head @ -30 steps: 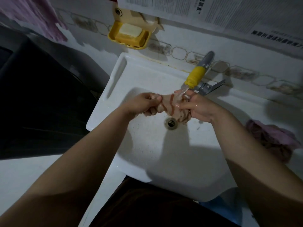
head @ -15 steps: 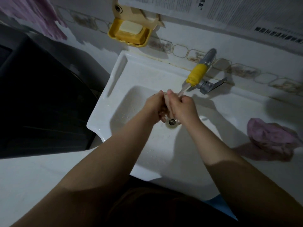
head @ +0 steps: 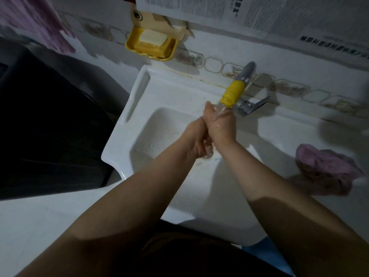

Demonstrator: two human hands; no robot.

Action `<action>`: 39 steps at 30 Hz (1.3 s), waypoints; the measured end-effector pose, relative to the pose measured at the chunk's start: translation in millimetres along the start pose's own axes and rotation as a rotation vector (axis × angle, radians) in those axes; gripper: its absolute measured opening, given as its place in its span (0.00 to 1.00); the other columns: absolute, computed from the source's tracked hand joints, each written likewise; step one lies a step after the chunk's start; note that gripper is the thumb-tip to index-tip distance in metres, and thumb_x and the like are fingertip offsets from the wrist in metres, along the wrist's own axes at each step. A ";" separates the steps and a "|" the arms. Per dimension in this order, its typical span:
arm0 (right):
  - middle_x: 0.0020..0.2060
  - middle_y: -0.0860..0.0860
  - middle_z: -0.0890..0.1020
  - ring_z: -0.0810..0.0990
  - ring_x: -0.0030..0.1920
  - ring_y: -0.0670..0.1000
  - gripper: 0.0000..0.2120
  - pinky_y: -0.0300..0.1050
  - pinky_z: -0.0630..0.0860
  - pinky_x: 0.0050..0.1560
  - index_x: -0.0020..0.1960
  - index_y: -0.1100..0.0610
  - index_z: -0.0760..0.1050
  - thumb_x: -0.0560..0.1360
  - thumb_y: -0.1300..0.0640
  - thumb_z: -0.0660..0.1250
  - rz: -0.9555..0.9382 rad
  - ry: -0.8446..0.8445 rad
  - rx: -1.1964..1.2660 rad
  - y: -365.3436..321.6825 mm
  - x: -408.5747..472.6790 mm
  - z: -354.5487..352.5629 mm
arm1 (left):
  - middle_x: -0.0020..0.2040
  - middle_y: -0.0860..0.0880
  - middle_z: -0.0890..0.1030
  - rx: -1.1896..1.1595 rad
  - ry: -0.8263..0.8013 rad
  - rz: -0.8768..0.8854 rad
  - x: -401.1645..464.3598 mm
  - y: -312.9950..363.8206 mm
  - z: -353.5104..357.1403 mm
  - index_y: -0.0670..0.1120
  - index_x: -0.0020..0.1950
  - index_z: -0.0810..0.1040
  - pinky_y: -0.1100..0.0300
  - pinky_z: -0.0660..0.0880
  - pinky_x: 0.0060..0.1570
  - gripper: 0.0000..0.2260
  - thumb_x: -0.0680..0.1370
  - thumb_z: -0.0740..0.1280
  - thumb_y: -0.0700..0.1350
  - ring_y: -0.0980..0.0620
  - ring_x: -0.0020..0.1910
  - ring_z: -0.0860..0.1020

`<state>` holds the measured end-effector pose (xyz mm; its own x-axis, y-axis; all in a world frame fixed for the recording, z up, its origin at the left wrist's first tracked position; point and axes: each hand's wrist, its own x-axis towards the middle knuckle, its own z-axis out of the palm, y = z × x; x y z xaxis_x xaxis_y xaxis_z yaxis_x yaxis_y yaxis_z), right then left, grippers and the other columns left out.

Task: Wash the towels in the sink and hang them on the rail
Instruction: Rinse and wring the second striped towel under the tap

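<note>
Both my hands are pressed together over the white sink [head: 127, 116], under the running tap [head: 233, 92]. My left hand [head: 196, 136] and my right hand [head: 220, 124] curl round a small pale striped towel [head: 208, 153], squeezing it between them. Only a wet lump of it shows below my fingers. Water from the yellow nozzle falls on the back of my right hand. A second towel, pink [head: 327, 168], lies crumpled on the counter to the right of the basin.
A yellow soap dish [head: 151, 45] with soap hangs on the wall above the sink's left corner. A dark appliance [head: 50, 120] stands to the left. Purple cloth [head: 36, 21] hangs at the top left. The tap lever [head: 253, 105] sticks out right of the nozzle.
My hands held the striped towel stretched apart under the water; they have come together, bunching it up so that it is almost hidden between them.
</note>
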<state>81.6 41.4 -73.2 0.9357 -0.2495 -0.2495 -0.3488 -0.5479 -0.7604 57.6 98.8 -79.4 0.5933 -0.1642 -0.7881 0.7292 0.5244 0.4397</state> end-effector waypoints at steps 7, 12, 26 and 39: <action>0.39 0.60 0.81 0.80 0.41 0.61 0.17 0.58 0.79 0.44 0.46 0.61 0.76 0.77 0.46 0.63 0.111 -0.221 0.113 15.5 28.9 -26.7 | 0.23 0.49 0.65 0.192 -0.195 -0.243 -17.3 24.5 -31.7 0.46 0.37 0.68 0.75 0.55 0.15 0.21 0.80 0.53 0.60 0.57 0.13 0.59; 0.19 0.48 0.64 0.59 0.17 0.44 0.09 0.32 0.54 0.20 0.39 0.55 0.71 0.77 0.55 0.64 0.327 -0.535 0.446 23.4 22.2 -49.1 | 0.18 0.50 0.65 0.203 -0.216 -0.159 -17.4 38.5 -73.3 0.45 0.33 0.68 0.74 0.57 0.13 0.28 0.77 0.51 0.67 0.57 0.12 0.60; 0.31 0.56 0.77 0.76 0.28 0.50 0.08 0.44 0.77 0.34 0.44 0.57 0.73 0.78 0.65 0.59 0.283 -0.561 0.719 16.5 3.4 -43.0 | 0.32 0.48 0.76 0.351 -0.093 0.075 -18.9 33.7 -91.4 0.42 0.53 0.75 0.64 0.72 0.28 0.11 0.81 0.60 0.48 0.55 0.26 0.74; 0.30 0.48 0.74 0.78 0.39 0.56 0.15 0.48 0.73 0.42 0.36 0.50 0.64 0.77 0.46 0.63 -0.214 -0.187 0.031 -2.6 -29.5 -4.3 | 0.29 0.45 0.74 0.257 0.218 0.190 -17.7 6.6 -21.7 0.44 0.42 0.77 0.62 0.70 0.25 0.15 0.78 0.59 0.53 0.49 0.24 0.72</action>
<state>54.7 46.7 -61.3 0.9824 0.0220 -0.1854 -0.1435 -0.5465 -0.8251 44.5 123.2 -72.0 0.6594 0.1118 -0.7434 0.6917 0.2970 0.6583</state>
